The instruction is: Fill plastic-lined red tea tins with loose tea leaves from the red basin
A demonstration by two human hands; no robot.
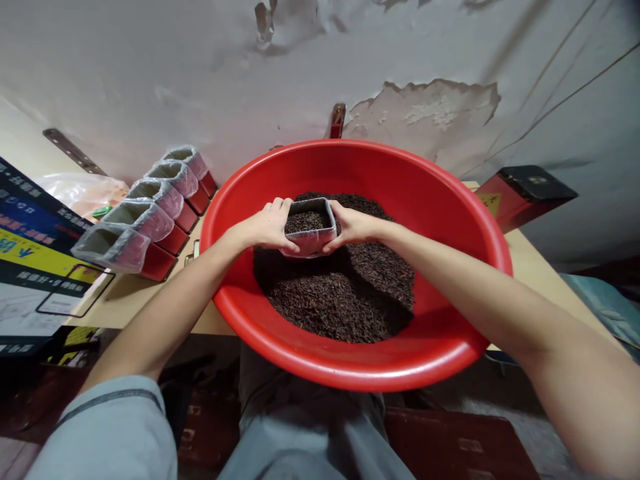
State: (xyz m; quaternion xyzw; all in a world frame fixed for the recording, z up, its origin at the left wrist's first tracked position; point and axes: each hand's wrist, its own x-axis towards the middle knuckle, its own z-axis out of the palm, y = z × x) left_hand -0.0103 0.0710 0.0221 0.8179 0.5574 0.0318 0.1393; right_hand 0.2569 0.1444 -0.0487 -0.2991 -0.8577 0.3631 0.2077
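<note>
Between my two hands is a small square tin (311,241) with a clear plastic liner folded over its rim. Dark loose tea leaves (306,221) fill part of it. My left hand (270,225) grips the tin's left side, and my right hand (353,225) wraps its right side. The tin is over a large red plastic basin (360,379), inside which lies a broad heap of dark tea leaves (340,300). Whether the tin's bottom touches the heap is hidden.
Left of the basin stands a row of several red tins (160,261) with plastic liners over their rims. A printed box (35,267) is at far left. A red tin with a black end (530,193) is at right on the wooden table (540,287). Behind rises a peeling wall (430,113).
</note>
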